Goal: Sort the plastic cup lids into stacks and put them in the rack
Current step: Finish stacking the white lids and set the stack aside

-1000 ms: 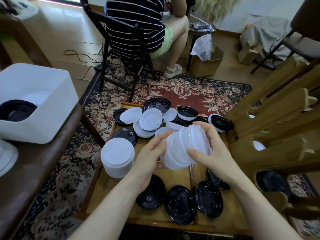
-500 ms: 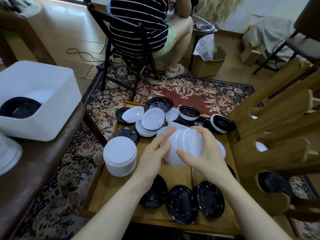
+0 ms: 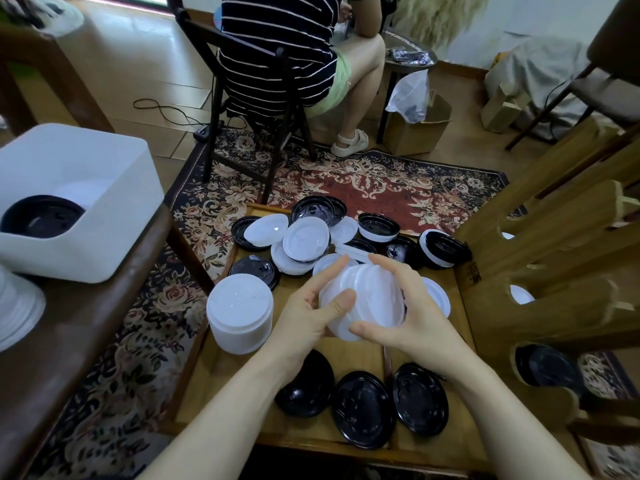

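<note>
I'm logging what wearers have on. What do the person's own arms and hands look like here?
Both forearms are bare with no sleeves in view. The left hand and right hand wear no gloves, and no rings, watch or markings show.

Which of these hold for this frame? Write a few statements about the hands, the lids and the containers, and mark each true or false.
1. Both hands, the left hand and the right hand, hold one stack of white plastic lids. True.
2. The tall standing stack of white lids rests inside the white plastic bin. False: it stands on the wooden tray table.
3. Three black plastic lids lie along the tray's near edge. True.
4. The white bin holds only white lids. False: a black lid shows inside it.
5. The wooden rack stands at the left. False: it is on the right.
</note>
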Tool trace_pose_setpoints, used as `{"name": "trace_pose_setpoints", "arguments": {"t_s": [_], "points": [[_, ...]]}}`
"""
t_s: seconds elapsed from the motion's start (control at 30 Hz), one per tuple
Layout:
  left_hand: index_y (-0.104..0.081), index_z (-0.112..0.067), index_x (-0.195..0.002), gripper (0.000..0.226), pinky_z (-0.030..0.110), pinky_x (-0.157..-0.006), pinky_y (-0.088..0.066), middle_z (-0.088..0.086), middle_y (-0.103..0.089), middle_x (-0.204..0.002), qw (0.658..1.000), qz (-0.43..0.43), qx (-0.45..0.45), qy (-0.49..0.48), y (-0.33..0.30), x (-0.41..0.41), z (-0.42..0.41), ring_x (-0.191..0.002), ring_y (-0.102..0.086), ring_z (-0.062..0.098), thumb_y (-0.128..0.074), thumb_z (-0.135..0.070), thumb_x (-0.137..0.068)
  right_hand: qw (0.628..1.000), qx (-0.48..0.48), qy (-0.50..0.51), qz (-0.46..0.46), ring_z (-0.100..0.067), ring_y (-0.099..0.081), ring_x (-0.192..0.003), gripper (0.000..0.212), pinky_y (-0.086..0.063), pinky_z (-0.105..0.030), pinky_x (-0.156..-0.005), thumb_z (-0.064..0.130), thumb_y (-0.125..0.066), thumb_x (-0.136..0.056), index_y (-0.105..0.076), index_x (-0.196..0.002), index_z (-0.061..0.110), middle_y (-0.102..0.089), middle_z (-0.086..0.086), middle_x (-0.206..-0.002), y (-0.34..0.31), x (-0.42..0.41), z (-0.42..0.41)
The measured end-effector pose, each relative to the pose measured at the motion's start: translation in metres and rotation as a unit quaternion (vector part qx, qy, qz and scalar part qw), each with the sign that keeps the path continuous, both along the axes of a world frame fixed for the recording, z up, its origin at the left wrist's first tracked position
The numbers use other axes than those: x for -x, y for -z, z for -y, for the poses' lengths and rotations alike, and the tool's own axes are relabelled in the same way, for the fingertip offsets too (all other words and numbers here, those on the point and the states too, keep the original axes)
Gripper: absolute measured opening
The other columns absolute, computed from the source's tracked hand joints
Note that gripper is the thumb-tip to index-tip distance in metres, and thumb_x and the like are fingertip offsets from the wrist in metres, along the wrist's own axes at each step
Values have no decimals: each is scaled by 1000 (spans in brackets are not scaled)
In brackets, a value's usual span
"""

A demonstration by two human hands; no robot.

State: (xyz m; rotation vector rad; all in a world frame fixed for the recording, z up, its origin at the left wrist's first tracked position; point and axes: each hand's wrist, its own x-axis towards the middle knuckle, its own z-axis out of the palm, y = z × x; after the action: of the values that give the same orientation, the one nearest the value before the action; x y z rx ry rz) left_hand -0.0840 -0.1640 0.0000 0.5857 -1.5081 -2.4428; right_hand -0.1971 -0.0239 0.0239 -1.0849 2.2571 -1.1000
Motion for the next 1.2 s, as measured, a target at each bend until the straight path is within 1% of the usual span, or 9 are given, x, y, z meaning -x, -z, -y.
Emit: {"name": "trace_pose_setpoints", "arguments": {"t_s": [0.13,0.33,0.4,0.5,0.63,0.9,0.97,1.07,1.2], "points": [[-61,-37,-131,50,42,-87,-60,-8,-66,-132,1000,8,-3,5,3,1,3,-115,-66,18,-64,-39,-82,997,28,-1,65,13,-39,-123,89,-37,-5,-93,40,-85,-62,-34,-135,40,-42,25,-134,-5,1,-1],[-62,-38,-130,47,44,-90,-55,-9,-69,-126,1000,19,-16,-5,5,2,5,-117,-65,22,-60,-43,-83,992,79,6,98,-4,-50,-124,86,-43,-18,-96,52,-78,-65,-39,-139,34,-50,21,-135,-8,13,-6],[-63,-39,-128,46,44,-90,-55,-9,-70,-126,1000,19,-13,-1,5,2,5,-115,-65,20,-59,-44,-83,994,63,-8,94,-4,-47,-126,88,-42,-22,-99,54,-77,-63,-38,-141,40,-47,20,-139,-9,16,-9],[-66,-43,-125,40,47,-94,-55,-11,-69,-125,1000,17,0,6,5,2,4,-114,-65,19,-58,-44,-86,995,44,-50,72,0,-40,-131,84,-37,-16,-104,53,-76,-67,-39,-142,43,-43,21,-139,-7,12,-8],[-66,-44,-124,37,52,-96,-53,-12,-67,-129,1000,17,6,3,5,1,3,-119,-64,21,-55,-43,-89,995,45,-92,12,-11,-34,-140,76,-31,-22,-113,51,-74,-74,-44,-142,39,-41,8,-144,1,8,-4],[-67,-44,-119,30,31,-76,-60,-14,-69,-124,1000,18,-4,-22,4,2,-3,-107,-68,11,-48,-28,-102,996,27,-23,-83,-9,-38,-128,74,-33,-18,-101,62,-72,-67,-42,-133,52,-40,18,-129,10,-1,3],[-66,-43,-122,27,31,-77,-59,-11,-67,-129,1000,16,-5,-22,4,2,-2,-113,-65,13,-57,-34,-98,994,23,-13,-101,-7,-38,-125,74,-32,-14,-98,64,-70,-65,-40,-132,55,-39,21,-125,13,-6,7],[-68,-44,-121,46,38,-92,-57,-15,-64,-132,1000,11,-3,-19,6,1,-1,-124,-59,12,-81,-34,-78,996,13,-36,-86,-5,-37,-125,74,-32,-12,-98,66,-71,-65,-37,-130,61,-37,24,-125,13,-8,8],[-71,-43,-117,52,46,-96,-56,-14,-68,-127,1000,14,-15,-21,7,2,2,-121,-63,16,-85,-31,-69,997,32,-55,49,1,-39,-130,71,-31,-7,-100,57,-67,-72,-43,-137,44,-45,19,-135,6,12,-6]]}}
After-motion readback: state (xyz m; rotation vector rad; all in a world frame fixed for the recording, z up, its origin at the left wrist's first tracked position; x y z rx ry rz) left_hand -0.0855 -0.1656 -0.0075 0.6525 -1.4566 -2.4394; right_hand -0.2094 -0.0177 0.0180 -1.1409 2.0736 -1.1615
